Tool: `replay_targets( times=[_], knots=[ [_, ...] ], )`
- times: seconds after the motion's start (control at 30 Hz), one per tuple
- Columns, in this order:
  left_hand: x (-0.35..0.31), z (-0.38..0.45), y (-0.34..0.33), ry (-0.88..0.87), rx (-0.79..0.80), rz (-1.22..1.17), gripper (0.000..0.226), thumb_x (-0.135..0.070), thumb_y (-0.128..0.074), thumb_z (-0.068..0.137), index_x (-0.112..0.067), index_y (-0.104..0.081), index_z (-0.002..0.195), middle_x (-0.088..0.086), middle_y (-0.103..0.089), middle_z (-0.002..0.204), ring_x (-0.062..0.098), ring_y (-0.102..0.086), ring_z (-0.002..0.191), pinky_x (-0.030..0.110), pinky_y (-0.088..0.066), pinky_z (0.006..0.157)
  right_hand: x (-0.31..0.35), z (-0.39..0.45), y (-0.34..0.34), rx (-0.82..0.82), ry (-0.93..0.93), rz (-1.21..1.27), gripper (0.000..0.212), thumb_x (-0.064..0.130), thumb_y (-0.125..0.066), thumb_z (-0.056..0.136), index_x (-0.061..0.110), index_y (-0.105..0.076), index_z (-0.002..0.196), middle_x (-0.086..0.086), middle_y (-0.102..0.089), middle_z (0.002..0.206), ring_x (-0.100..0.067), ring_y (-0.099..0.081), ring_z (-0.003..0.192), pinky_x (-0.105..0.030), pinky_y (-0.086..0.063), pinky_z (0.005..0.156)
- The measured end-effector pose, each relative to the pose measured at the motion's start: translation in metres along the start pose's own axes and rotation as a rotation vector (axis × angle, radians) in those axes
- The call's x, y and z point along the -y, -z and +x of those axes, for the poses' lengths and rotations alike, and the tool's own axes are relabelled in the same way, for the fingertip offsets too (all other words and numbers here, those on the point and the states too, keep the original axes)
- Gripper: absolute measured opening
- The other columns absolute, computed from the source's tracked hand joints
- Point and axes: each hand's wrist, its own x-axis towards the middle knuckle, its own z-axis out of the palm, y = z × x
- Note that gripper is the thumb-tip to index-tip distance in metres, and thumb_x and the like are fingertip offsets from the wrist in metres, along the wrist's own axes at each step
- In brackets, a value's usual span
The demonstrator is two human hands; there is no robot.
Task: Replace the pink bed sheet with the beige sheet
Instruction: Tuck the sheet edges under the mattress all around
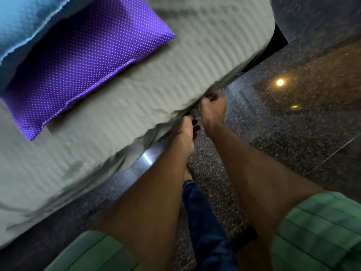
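Observation:
A beige striped sheet point(136, 98) covers the mattress, which fills the left and upper part of the head view. Both my hands are at the mattress's side edge, near the middle of the frame. My left hand point(185, 132) pinches the sheet's hanging hem with curled fingers. My right hand point(214, 109) sits just beyond it, fingers closed on the same hem and partly tucked under the mattress edge. No pink sheet is in view. The frame is blurred by motion.
A purple dotted pillow point(78, 75) lies on the sheet at the left, with a blue pillow point(25, 22) behind it. Dark speckled polished floor point(283, 133) runs along the bed's right side. My leg in blue trousers point(203, 222) stands below my arms.

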Motion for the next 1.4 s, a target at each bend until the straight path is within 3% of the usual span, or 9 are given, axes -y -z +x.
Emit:
replay_targets(
  times=[0.27,0.4,0.57,0.8,0.9,1.07,1.2,1.3,1.4],
  knots=[
    [0.012,0.011,0.029,0.098,0.049,-0.026,0.027,-0.025,-0.044,0.108,-0.022,-0.06,0.087,-0.005,-0.063,0.083,0.011,-0.056,0.069,0.024,-0.035,0.056,-0.045,0.018,-0.005,-0.085,-0.198,-0.125,0.019,0.029,-0.06,0.07,0.013,-0.062,0.079,-0.007,-0.066,0.077,-0.029,-0.062,0.074,-0.038,-0.056,0.073],
    [0.037,0.015,0.087,0.16,0.005,-0.121,0.027,-0.03,-0.048,0.106,-0.014,-0.069,0.099,0.005,-0.071,0.089,0.018,-0.064,0.076,0.029,-0.051,0.062,-0.07,-0.063,-0.026,0.223,-0.377,-0.151,0.013,0.021,-0.066,0.078,0.008,-0.065,0.075,-0.013,-0.071,0.073,-0.027,-0.068,0.066,-0.041,-0.056,0.058],
    [0.078,0.017,0.195,0.159,-0.172,-0.288,0.017,-0.018,-0.06,0.098,-0.005,-0.07,0.097,0.02,-0.074,0.099,0.028,-0.072,0.07,0.032,-0.057,0.056,-0.117,-0.162,-0.057,0.507,-0.392,-0.326,0.026,0.026,-0.067,0.091,0.003,-0.068,0.103,-0.017,-0.07,0.111,-0.034,-0.069,0.106,-0.039,-0.06,0.091],
    [0.097,0.014,0.344,0.077,-0.453,-0.55,0.032,-0.027,-0.056,0.102,-0.007,-0.066,0.125,0.012,-0.071,0.109,0.022,-0.069,0.077,0.026,-0.056,0.052,-0.146,-0.26,-0.153,0.727,-0.445,-0.407,0.033,0.049,-0.073,0.091,0.017,-0.068,0.084,-0.006,-0.07,0.078,-0.021,-0.065,0.063,-0.03,-0.05,0.055],
    [0.095,0.019,0.4,0.004,-0.522,-0.672,0.036,-0.029,-0.061,0.097,-0.015,-0.063,0.131,0.002,-0.073,0.113,0.014,-0.072,0.089,0.024,-0.06,0.057,-0.155,-0.284,-0.189,0.801,-0.535,-0.43,0.036,0.053,-0.068,0.091,0.017,-0.066,0.097,-0.001,-0.063,0.079,-0.018,-0.06,0.066,-0.029,-0.044,0.057],
    [0.1,0.043,0.454,-0.093,-0.535,-0.543,0.033,-0.026,-0.072,0.081,-0.003,-0.074,0.105,0.01,-0.078,0.097,0.023,-0.075,0.082,0.022,-0.052,0.051,-0.171,-0.315,-0.235,0.655,-0.618,-0.135,0.025,0.023,-0.044,0.102,0.017,-0.057,0.081,-0.002,-0.058,0.076,-0.015,-0.062,0.062,-0.023,-0.045,0.058],
    [0.121,0.068,0.471,-0.02,-0.62,-0.368,0.064,-0.052,-0.071,0.054,-0.005,-0.073,0.095,0.007,-0.078,0.092,0.025,-0.076,0.08,0.045,-0.065,0.071,-0.201,-0.324,-0.255,0.483,-0.461,-0.283,0.022,0.025,-0.056,0.096,0.013,-0.06,0.078,-0.007,-0.061,0.067,-0.019,-0.057,0.056,-0.026,-0.041,0.057],
    [0.134,0.086,0.474,0.021,-0.464,-0.339,0.054,-0.048,-0.072,0.062,-0.008,-0.067,0.097,0.004,-0.074,0.095,0.018,-0.072,0.081,0.041,-0.063,0.082,-0.205,-0.322,-0.257,0.383,-0.409,-0.379,0.015,0.017,-0.06,0.092,0.009,-0.062,0.079,-0.012,-0.06,0.066,-0.019,-0.05,0.046,-0.022,-0.041,0.046],
    [0.134,0.096,0.476,0.043,-0.496,-0.393,0.081,-0.059,-0.062,0.033,-0.01,-0.071,0.096,0.006,-0.078,0.098,0.024,-0.075,0.082,0.044,-0.063,0.078,-0.194,-0.324,-0.264,0.435,-0.484,-0.339,0.021,0.018,-0.046,0.103,0.014,-0.05,0.083,-0.007,-0.046,0.065,-0.015,-0.04,0.044,-0.015,-0.032,0.037]
  ],
)
